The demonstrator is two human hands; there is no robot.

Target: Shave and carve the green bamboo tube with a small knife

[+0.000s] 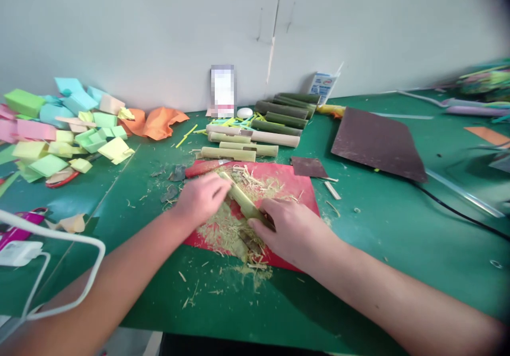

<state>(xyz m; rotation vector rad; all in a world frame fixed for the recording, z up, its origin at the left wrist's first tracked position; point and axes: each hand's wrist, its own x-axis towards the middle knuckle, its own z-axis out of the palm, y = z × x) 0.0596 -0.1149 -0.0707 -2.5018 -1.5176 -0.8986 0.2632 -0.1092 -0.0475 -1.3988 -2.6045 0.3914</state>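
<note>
A pale green bamboo stick (244,201) lies slanted over a red mat (297,187) covered in shavings. My left hand (201,199) is closed on its upper end. My right hand (292,228) is closed over its lower end; whether it also grips a tool, I cannot make out. A red-handled knife (205,167) lies at the mat's far edge, just beyond my left hand.
Several bamboo pieces (255,138), pale and dark green, lie in rows behind the mat. Coloured paper blocks (59,133) pile up at the left, and dark sandpaper sheets (376,143) lie right. A white cable (59,236) and a charger sit near left, a black cable (458,212) runs right.
</note>
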